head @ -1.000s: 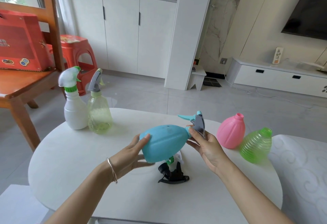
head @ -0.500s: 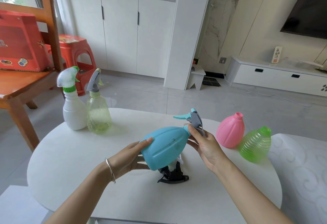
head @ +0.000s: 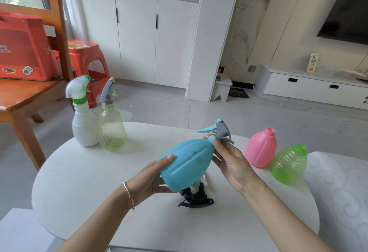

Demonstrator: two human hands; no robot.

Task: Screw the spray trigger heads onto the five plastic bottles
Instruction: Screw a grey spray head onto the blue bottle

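Nearest, a blue bottle (head: 185, 164) is held in the air over a white table (head: 79, 182), tilted so that its neck points up and to the right. Its rounded base is cupped by the left hand (head: 151, 178), the thumb laid against the upper side and the fingers curled underneath. A thin bracelet (head: 128, 194) is worn on that wrist. A grey and teal trigger head (head: 222, 132) is seated on the bottle's neck, and its collar is pinched between the thumb and fingers of the right hand (head: 233, 164). How far it is threaded on cannot be told. Directly below the bottle, a black trigger head (head: 196, 200) is laid on the table, with a white trigger head (head: 202, 181) largely hidden behind the bottle.

Further right, a pink bottle (head: 260, 149) is stood upright with its neck uncapped. A ribbed green bottle (head: 288, 164), also uncapped, is tilted just beside it; whether the two touch cannot be told. At the table's far left edge, a white bottle (head: 83, 126) with a white and green head and a pale yellow bottle (head: 112, 130) with a grey head are stood side by side. Beyond the table, a wooden chair (head: 29, 96) bearing a red box (head: 22, 52), a red stool (head: 87, 62) and white cabinets (head: 139, 38) are seen.
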